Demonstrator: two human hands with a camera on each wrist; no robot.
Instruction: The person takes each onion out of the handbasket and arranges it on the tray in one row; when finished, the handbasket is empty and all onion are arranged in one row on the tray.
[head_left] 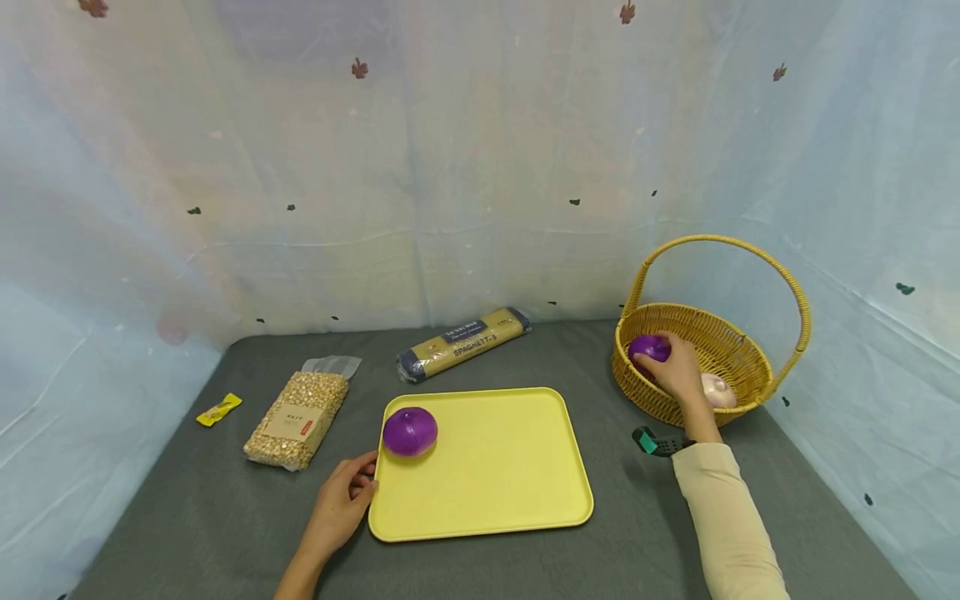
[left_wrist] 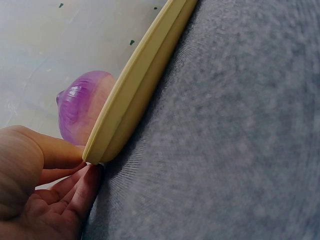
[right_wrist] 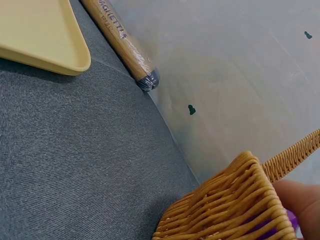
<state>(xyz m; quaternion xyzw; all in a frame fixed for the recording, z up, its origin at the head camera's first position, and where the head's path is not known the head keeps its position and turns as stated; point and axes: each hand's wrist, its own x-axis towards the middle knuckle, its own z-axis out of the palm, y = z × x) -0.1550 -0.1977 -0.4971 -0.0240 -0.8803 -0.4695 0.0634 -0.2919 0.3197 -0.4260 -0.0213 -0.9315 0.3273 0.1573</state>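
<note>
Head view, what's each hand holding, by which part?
Right hand: purple onion in basket, by its near side; left hand: tray, by its left edge.

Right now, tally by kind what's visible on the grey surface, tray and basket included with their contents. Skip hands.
purple onions: 2
pale bulb: 1
yellow tray: 1
wicker basket: 1
spaghetti pack: 1
clear bag of beans or grains: 1
small yellow packet: 1
Total: 8
</note>
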